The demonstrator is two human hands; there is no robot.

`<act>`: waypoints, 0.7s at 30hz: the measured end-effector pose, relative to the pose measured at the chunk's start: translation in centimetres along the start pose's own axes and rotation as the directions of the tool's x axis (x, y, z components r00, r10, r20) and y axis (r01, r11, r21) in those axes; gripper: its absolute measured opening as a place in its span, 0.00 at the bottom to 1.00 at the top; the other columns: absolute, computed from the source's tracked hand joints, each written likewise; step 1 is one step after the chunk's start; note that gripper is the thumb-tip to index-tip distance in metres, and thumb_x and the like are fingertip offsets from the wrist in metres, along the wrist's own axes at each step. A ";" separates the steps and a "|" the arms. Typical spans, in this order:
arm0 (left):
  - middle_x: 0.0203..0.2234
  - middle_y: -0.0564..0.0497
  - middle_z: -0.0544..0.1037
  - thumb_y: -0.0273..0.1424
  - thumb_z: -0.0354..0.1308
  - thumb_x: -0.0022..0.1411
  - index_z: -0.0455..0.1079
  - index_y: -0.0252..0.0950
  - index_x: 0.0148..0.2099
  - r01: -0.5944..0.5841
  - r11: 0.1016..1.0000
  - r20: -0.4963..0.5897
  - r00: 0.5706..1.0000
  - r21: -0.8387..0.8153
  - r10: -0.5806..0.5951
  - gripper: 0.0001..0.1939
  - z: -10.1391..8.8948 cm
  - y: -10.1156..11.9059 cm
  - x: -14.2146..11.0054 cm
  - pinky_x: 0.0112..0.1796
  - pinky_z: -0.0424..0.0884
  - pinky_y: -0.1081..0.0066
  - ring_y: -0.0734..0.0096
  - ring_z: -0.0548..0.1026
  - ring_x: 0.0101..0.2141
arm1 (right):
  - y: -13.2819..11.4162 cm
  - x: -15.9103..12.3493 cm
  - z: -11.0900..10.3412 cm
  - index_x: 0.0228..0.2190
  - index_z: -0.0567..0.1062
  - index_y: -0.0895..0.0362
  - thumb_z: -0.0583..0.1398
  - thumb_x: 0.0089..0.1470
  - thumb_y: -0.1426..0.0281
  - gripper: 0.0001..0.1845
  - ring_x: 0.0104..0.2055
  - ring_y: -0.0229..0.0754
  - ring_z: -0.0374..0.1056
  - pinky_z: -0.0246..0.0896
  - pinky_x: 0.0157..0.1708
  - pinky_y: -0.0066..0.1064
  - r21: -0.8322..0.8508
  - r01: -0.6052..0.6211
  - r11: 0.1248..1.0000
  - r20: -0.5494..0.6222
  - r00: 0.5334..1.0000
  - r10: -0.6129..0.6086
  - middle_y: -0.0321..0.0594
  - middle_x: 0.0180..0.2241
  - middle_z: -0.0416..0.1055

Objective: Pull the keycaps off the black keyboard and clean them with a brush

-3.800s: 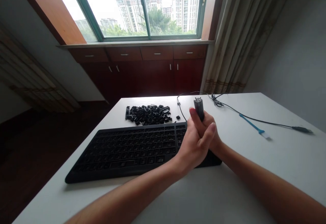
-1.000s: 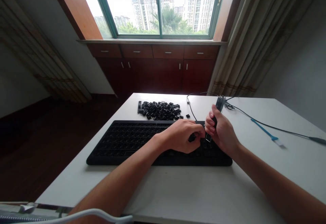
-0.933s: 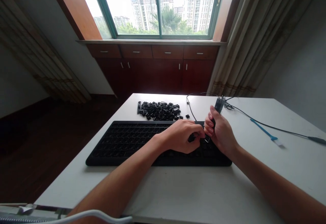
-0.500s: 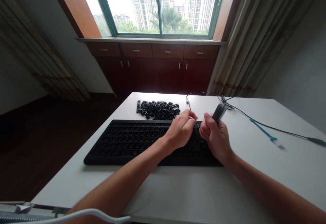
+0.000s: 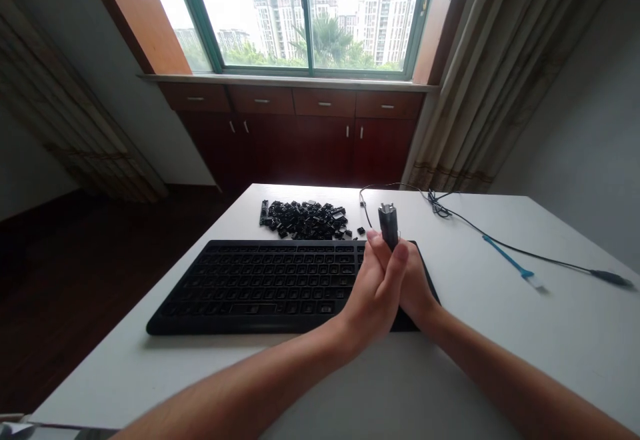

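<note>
Both my hands are clasped together over the right end of a black keyboard that has its keycaps removed. My left hand wraps over the front and my right hand sits behind it. A dark keycap puller tool stands upright out of the top of the two hands. Both sets of fingers are closed round its handle. A heap of loose black keycaps lies on the white table just behind the keyboard.
A thin black cable runs from behind the keyboard across the table to the right edge. A blue stick-like tool lies to the right. Beyond the table are dark wooden cabinets, a window and curtains.
My hands were apart at the keyboard's right keys, the left pinching there and the right holding the tool tilted. Now they are joined and the tool stands upright.
</note>
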State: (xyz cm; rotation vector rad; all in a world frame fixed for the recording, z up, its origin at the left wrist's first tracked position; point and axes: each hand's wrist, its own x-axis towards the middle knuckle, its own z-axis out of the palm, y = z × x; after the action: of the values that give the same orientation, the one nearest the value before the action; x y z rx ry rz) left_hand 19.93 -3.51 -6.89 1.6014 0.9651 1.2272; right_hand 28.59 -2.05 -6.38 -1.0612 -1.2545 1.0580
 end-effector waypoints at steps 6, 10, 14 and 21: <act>0.58 0.40 0.70 0.49 0.42 0.76 0.57 0.36 0.65 -0.050 0.999 0.052 0.997 -0.016 0.051 0.27 0.3 0.1 -0.2 0.62 0.67 0.58 0.57 0.69 0.60 | 0.6 -0.2 -0.3 0.22 0.62 0.54 0.62 0.58 0.58 0.20 0.23 0.36 0.50 0.50 0.21 0.28 0.037 0.041 0.998 -0.080 0.996 -0.038 0.31 0.20 0.55; 0.56 0.40 0.71 0.50 0.42 0.75 0.57 0.36 0.65 -0.043 0.999 0.082 0.996 -0.025 0.044 0.27 0.2 -0.1 -0.4 0.58 0.70 0.60 0.59 0.71 0.56 | 0.8 -0.3 -0.5 0.21 0.60 0.53 0.60 0.59 0.59 0.21 0.24 0.36 0.50 0.50 0.21 0.29 0.038 0.066 0.997 -0.096 0.993 -0.062 0.31 0.21 0.55; 0.55 0.41 0.71 0.50 0.40 0.75 0.58 0.37 0.64 -0.045 0.999 0.085 0.995 -0.010 0.046 0.27 0.4 -0.2 -0.4 0.58 0.69 0.61 0.60 0.71 0.54 | 1.0 -0.5 -0.7 0.22 0.60 0.53 0.58 0.61 0.59 0.21 0.24 0.37 0.51 0.52 0.22 0.30 -0.015 0.092 0.996 -0.127 0.988 -0.093 0.32 0.21 0.55; 0.56 0.41 0.71 0.51 0.39 0.75 0.60 0.36 0.64 -0.024 0.999 0.084 0.996 -0.026 0.026 0.29 0.5 0.2 -0.4 0.58 0.68 0.60 0.57 0.71 0.55 | 0.9 -0.4 -0.8 0.21 0.58 0.53 0.58 0.63 0.58 0.23 0.24 0.37 0.51 0.50 0.22 0.31 -0.046 0.172 0.984 -0.155 0.972 -0.177 0.31 0.21 0.53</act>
State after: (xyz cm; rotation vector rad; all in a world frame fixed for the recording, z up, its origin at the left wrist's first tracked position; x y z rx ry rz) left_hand 20.39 -3.98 -6.90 1.6368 0.8757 1.1745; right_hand 29.32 -2.24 -7.35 -1.0183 -1.2149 0.8061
